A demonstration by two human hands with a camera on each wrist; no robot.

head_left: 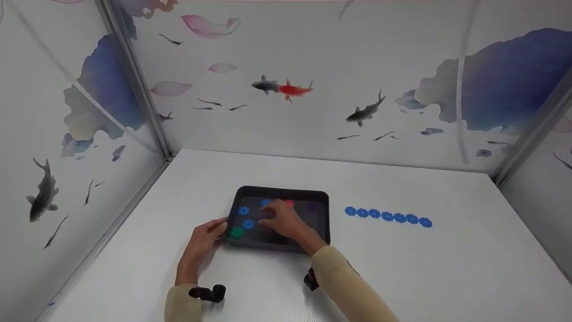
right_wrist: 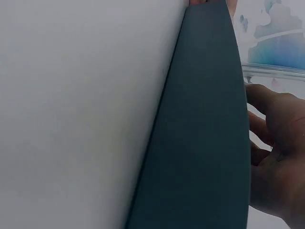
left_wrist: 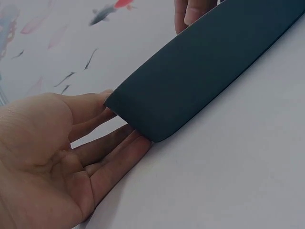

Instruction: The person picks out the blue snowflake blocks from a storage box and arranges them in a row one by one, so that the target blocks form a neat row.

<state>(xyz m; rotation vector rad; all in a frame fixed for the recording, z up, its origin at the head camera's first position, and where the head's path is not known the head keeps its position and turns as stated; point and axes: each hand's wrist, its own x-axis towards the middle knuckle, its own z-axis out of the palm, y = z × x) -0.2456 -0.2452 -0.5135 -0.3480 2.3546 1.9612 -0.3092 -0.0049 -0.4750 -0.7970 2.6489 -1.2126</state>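
Note:
A dark rectangular tray lies on the white table. My left hand holds its left side, the thumb at the rim and the other fingers low against the outer wall, as the left wrist view shows. Over the tray's inside is my right hand, thumb and forefinger apart and bent, nothing seen between them. Its fingertips come close to a blue notched disc. Farther left in the tray lie another blue disc, a third blue disc and a green disc. In the right wrist view the tray wall hides the fingertips.
Right of the tray, several blue discs form a slightly slanting row on the table. A red disc shows behind the right hand, a purple disc in the tray's far right. Printed walls enclose the table behind and at the sides.

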